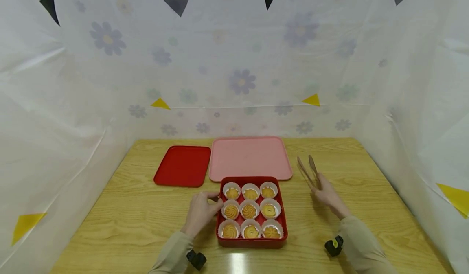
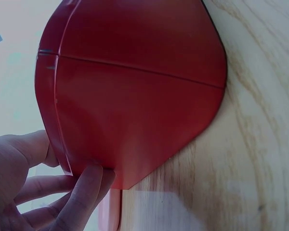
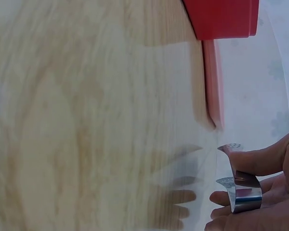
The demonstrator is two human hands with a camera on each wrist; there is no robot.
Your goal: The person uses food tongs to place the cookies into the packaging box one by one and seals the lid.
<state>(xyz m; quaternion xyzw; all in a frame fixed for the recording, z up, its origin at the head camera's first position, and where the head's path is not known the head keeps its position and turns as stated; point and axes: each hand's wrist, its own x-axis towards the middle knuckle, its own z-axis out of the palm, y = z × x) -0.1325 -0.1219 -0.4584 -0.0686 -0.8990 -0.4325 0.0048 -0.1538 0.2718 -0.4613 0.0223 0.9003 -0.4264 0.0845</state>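
A square red tin (image 1: 253, 243) stands on the table in front of me, holding several swirled butter cookies (image 1: 249, 210) in white paper cups. My left hand (image 1: 202, 209) grips the tin's left side. In the left wrist view, its thumb lies at the rim while its fingers (image 2: 84, 195) press the outer wall. To the right of the tin, my right hand (image 1: 327, 192) holds metal tongs (image 1: 307, 173) between thumb and fingers. The tongs' two arms stand apart, tips pointing away from me, with nothing between them. Their shiny bend shows in the right wrist view.
Behind the tin lies a pink tray (image 1: 250, 158); the tin's far edge overlaps it in the head view. A flat red lid (image 1: 182, 166) rests left of the tray. White flowered sheeting (image 1: 242, 62) encloses the back and sides of the wooden table (image 1: 121, 225).
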